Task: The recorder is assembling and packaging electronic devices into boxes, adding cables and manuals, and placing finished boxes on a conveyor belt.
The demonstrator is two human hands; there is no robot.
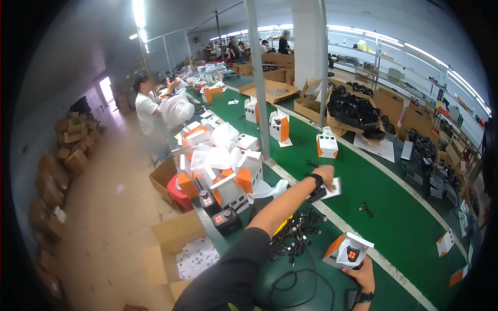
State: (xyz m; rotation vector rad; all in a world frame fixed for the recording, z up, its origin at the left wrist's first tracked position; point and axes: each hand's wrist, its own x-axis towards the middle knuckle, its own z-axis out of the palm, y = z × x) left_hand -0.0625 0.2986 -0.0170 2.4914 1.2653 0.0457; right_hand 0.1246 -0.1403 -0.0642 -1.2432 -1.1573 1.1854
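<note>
My left hand, wearing a black wristwatch, reaches across to the edge of the green conveyor belt. Its fingers are closed on a small white card, beside a dark object under the wrist that I cannot make out. Nearer to me, my right hand grips the lower side of an open white-and-orange box. Inside that box sit white wrapping and a black device with orange buttons. A heap of black cables lies between my arms, and a loose cable rests on the belt.
Two black devices stand left of my forearm, near piled open boxes. A carton of white leaflets sits below the table. More boxes stand along the belt. A co-worker stands far left by a white fan.
</note>
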